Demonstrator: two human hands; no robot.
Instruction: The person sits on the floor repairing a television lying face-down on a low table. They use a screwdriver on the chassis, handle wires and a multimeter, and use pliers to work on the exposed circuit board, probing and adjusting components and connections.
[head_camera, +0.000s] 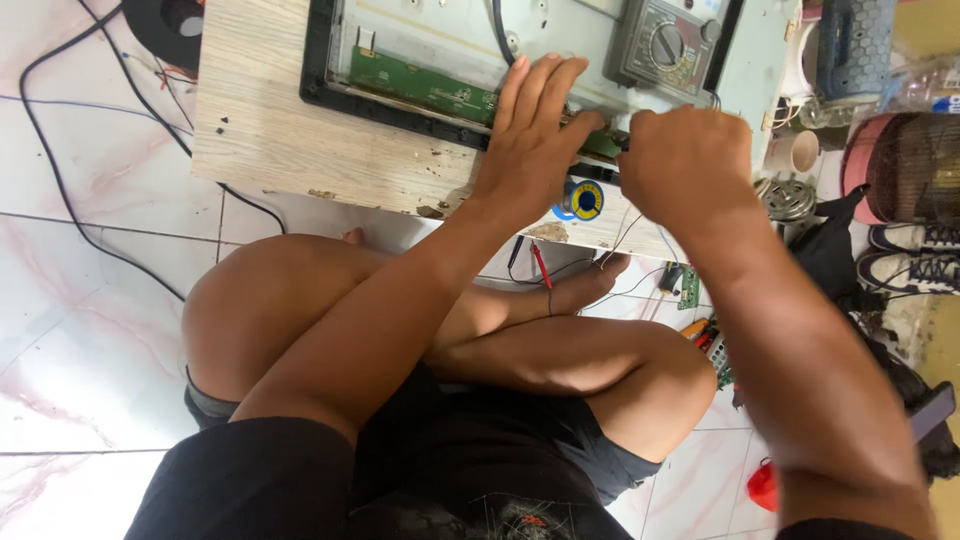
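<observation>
My left hand (535, 130) lies flat with its fingers spread on the long green circuit strip (420, 88) at the lower edge of an opened flat screen panel (318, 60). My right hand (685, 165) is a closed fist just to its right, gripping a thin dark tool that it mostly hides, with the tip at the strip. A blue and yellow solder spool (585, 200) sits between my two wrists on the low wooden table (270, 140). A grey multimeter (665, 45) rests on the panel beyond my right hand.
I sit cross-legged on a pale tiled floor. Red and black probe leads (541, 268) hang by my foot, next to a small green board (689, 288). Black cables (60, 190) run across the left floor. Shoes (915, 255), cups and clutter crowd the right side.
</observation>
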